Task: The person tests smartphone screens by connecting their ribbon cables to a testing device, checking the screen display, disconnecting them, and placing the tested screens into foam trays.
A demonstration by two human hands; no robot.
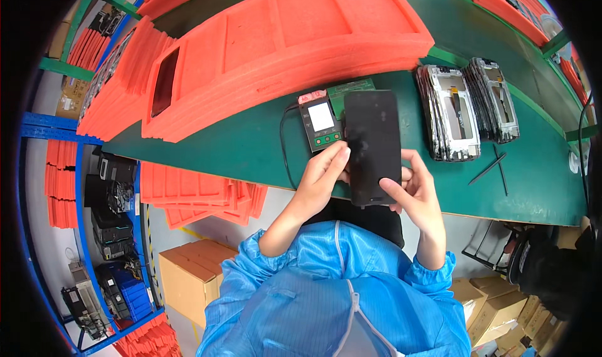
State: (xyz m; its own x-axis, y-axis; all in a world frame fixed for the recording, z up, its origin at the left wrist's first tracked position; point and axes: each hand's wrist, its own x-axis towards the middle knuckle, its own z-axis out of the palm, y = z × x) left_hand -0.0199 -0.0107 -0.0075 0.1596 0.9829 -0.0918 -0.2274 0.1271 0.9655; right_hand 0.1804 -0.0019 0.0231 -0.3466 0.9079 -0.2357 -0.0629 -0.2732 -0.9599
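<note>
Between my two hands, over the near edge of the green table, is a black phone screen point(374, 147) held upright with its dark glass showing. My left hand point(325, 171) pinches its left edge, thumb on top and fingers partly hidden behind. Along the lower right edge my right hand point(414, 186) grips it, the thumb lying on the glass. Just beyond my left hand lies a small tester point(320, 120) with a lit white display and several buttons, a black cable at its side. A green circuit board point(348, 92) sits behind it, partly covered by the phone screen.
Stacked red foam trays point(282, 50) fill the table's far left, one holding a dark screen point(165, 81). Metal phone frames point(449, 114) stand in two rows at the right, near two crossed black tweezer-like sticks point(497, 169). A cardboard box point(191, 275) is on the floor at left.
</note>
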